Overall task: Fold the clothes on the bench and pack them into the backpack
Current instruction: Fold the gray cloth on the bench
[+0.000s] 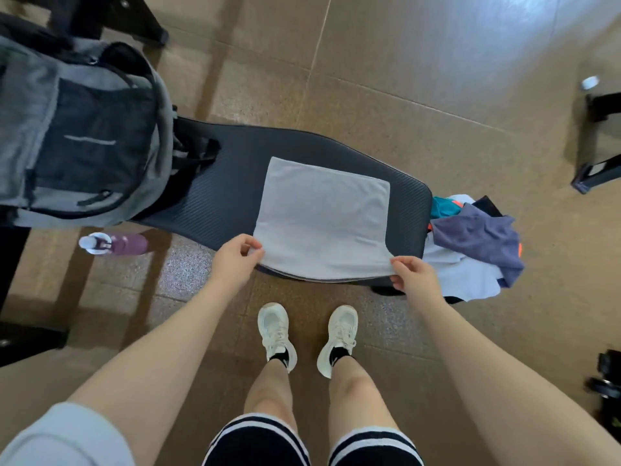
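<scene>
Left hand [235, 255] and right hand [415, 275] each pinch a near corner of the grey cloth [322, 216], flat on the bench [228, 183] between them; backpack [77, 136] beyond the left hand

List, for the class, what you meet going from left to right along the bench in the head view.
grey backpack → bare black bench pad → left hand → grey cloth → right hand → pile of unfolded clothes

Single head-worn wide-angle view, looking steeply down from standing height over the bench [228, 196] crossing mid-frame, near; own arms and shoes [277, 334] at bottom; edges bend.
</scene>
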`<control>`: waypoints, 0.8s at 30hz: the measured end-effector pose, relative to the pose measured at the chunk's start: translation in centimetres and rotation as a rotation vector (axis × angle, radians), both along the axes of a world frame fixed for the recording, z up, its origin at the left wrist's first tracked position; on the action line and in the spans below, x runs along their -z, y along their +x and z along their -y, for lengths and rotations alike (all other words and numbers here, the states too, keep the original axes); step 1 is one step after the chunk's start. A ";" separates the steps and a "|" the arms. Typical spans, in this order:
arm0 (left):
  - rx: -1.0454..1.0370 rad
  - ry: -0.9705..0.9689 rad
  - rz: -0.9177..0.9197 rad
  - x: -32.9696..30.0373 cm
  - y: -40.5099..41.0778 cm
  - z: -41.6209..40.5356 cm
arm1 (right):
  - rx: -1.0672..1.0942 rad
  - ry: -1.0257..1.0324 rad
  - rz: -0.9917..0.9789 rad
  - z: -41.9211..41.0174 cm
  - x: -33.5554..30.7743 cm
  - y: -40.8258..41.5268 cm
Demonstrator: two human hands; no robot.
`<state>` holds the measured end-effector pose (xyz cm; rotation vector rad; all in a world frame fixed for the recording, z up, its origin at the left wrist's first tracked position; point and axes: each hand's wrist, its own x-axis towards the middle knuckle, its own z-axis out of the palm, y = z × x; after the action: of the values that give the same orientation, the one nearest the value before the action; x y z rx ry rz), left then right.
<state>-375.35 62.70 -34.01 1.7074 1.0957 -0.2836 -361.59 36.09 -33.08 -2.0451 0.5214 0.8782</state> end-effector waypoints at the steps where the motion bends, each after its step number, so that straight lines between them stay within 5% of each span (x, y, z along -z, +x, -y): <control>1: 0.018 -0.016 0.024 -0.3 0.5 -0.5 | 0.017 0.022 -0.014 -0.3 -0.2 0.9; 13: 0.095 0.204 0.069 5.1 10.9 -6.1 | -0.052 0.018 0.192 -4.6 6.6 10.9; 16: 0.035 0.153 0.083 6.9 13.6 -6.2 | -0.120 -0.053 0.207 -5.1 8.9 12.9; 24: 0.093 0.422 -0.008 10.2 16.7 -6.7 | -0.322 -0.267 0.300 -6.4 12.5 15.9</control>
<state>-358.68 69.36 -44.17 2.1354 1.1403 -0.1208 -345.66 42.47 -45.53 -2.4990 0.1496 0.6902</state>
